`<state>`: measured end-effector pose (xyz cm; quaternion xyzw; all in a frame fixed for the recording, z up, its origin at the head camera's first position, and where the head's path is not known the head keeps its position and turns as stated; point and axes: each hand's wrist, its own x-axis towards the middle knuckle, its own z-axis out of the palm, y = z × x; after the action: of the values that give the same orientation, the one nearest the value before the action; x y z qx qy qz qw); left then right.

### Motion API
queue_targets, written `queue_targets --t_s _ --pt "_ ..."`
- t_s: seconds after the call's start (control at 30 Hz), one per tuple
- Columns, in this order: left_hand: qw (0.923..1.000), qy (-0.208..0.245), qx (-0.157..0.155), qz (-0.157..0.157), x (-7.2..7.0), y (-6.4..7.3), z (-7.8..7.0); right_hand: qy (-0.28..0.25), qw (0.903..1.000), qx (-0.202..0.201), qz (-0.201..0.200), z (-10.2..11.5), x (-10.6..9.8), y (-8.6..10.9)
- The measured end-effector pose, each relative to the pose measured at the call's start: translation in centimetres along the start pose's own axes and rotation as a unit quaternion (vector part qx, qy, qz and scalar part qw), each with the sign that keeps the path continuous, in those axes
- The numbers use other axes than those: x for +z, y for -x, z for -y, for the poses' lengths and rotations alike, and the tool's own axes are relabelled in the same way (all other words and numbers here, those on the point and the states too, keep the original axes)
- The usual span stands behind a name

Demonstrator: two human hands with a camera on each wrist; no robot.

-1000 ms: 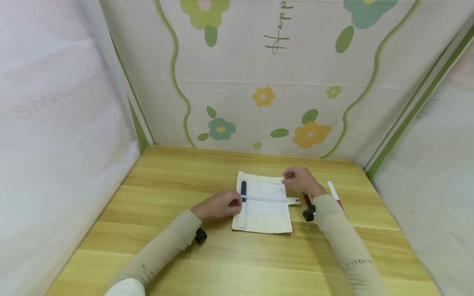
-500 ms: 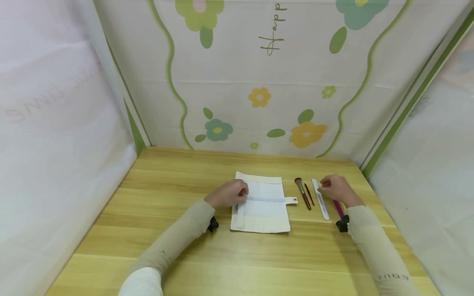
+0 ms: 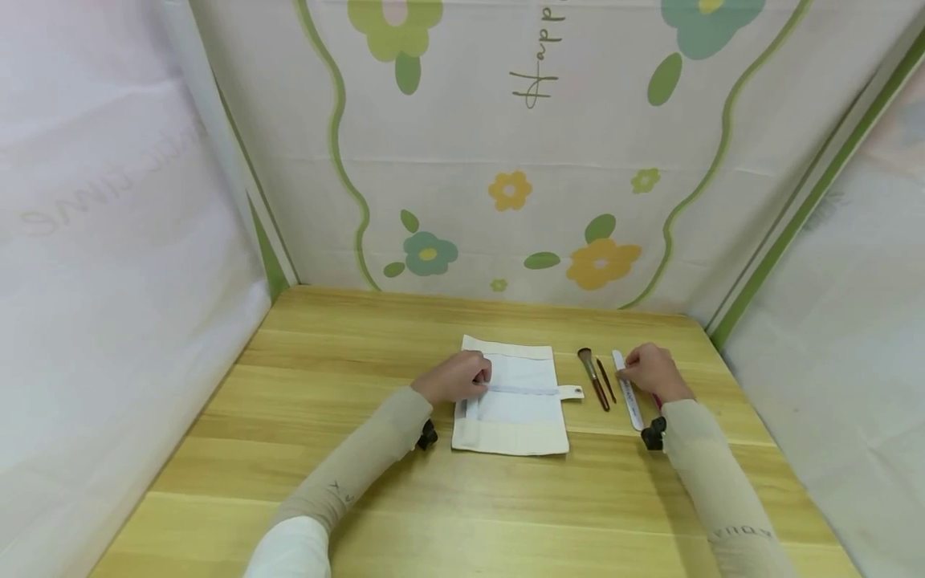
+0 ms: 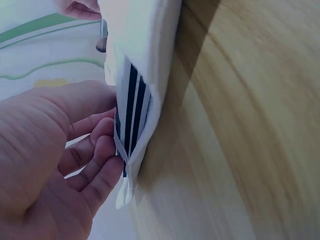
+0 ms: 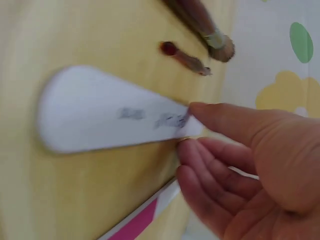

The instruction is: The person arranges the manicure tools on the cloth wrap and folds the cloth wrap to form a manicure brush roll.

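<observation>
A white cloth pouch (image 3: 525,437) lies spread out on the wooden table, its snap tab pointing right. My left hand (image 3: 458,377) is at the pouch's left side, fingers curled at its edge. In the left wrist view, black stripes (image 4: 134,110) show inside the open edge of the pouch (image 4: 165,55), beside my left thumb and fingertips. To the right, my right hand (image 3: 654,369) pinches the far end of a white nail file (image 3: 630,401). The right wrist view shows thumb and fingertips at the narrow-looking end of this printed file (image 5: 95,112).
Between pouch and white file lie a broad makeup brush (image 3: 594,381) and a thin brush (image 3: 607,381). A pink-and-white file (image 5: 142,217) lies just right of the white one, mostly under my right hand in the head view. Fabric walls (image 3: 448,160) enclose the wooden table (image 3: 347,321).
My right hand has gone from the pouch's upper right corner to the white nail file and pinches it. My left hand has shifted slightly up and right, covering the black item at the pouch's left side.
</observation>
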<state>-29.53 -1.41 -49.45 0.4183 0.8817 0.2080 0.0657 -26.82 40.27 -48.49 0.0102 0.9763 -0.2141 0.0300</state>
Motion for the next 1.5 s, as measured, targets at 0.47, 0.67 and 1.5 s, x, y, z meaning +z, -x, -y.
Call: queue_targets --t_s 0.47,0.67,1.5 --pt "0.9999 0.010 0.004 0.011 -0.3 -0.5 -0.6 -0.084 0.9816 0.123 0.120 0.1 -2.2 -1.2" --pt "0.9996 0.026 0.006 0.010 -0.2 -0.7 -0.4 -0.081 0.9841 0.100 0.122 0.6 -2.5 -1.3" --pt "0.9990 0.039 0.000 0.023 -0.3 -0.4 0.1 -0.241 0.9680 0.021 0.067 15.2 2.5 -5.2"
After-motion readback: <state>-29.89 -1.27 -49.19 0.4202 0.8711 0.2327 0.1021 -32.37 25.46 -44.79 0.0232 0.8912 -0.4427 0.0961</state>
